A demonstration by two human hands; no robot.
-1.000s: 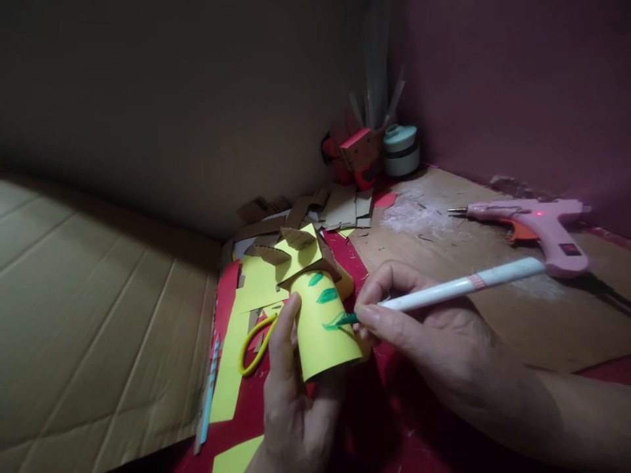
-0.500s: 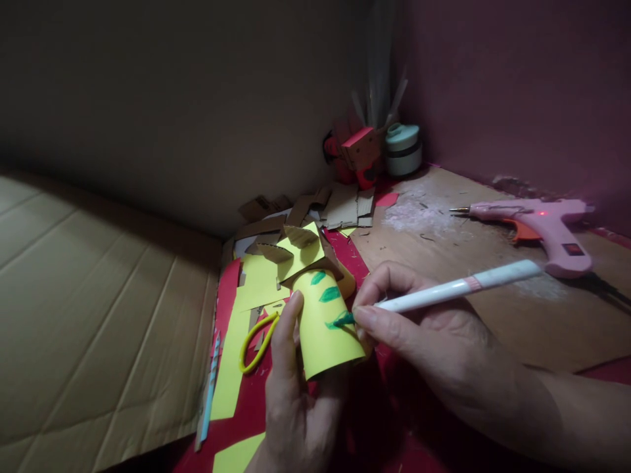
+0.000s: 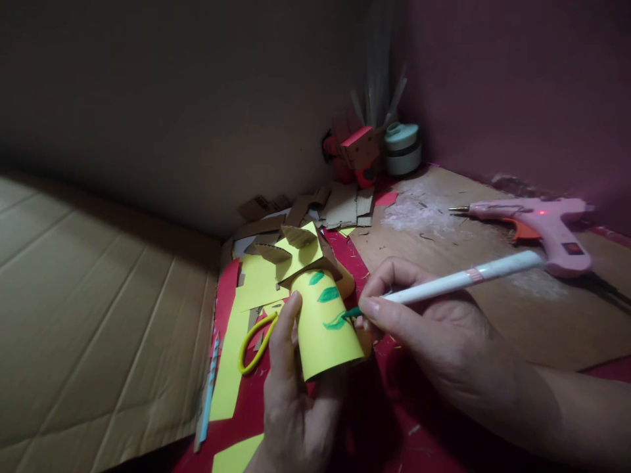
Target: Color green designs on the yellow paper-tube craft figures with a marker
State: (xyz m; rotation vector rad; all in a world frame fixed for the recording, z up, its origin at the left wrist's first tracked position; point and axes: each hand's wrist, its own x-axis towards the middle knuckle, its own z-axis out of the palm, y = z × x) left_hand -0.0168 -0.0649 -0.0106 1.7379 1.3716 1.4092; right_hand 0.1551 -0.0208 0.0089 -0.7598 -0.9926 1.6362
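Note:
A yellow paper figure (image 3: 320, 348) has a tube-shaped body and a boxy head with two cardboard ears. Green leaf-like marks (image 3: 327, 294) run down its body. My left hand (image 3: 296, 401) is closed round the tube from below, its thumb along the left side. My right hand (image 3: 434, 328) pinches a white marker (image 3: 444, 284) between thumb and fingers. The marker's green tip touches the right end of the lowest green mark.
A pink glue gun (image 3: 547, 217) with a red light lies at the right on a brown board (image 3: 473, 322). Large cardboard (image 3: 98, 315) stands left. Yellow scissor handle (image 3: 256, 341), striped pencil (image 3: 210, 387), cardboard scraps (image 3: 340, 207), a red-topped box figure (image 3: 362, 151) and a mint container (image 3: 403, 150) are around.
My right hand has shifted slightly right and up with the marker. The lowest green mark is longer and fuller. My left hand and the figure have barely moved.

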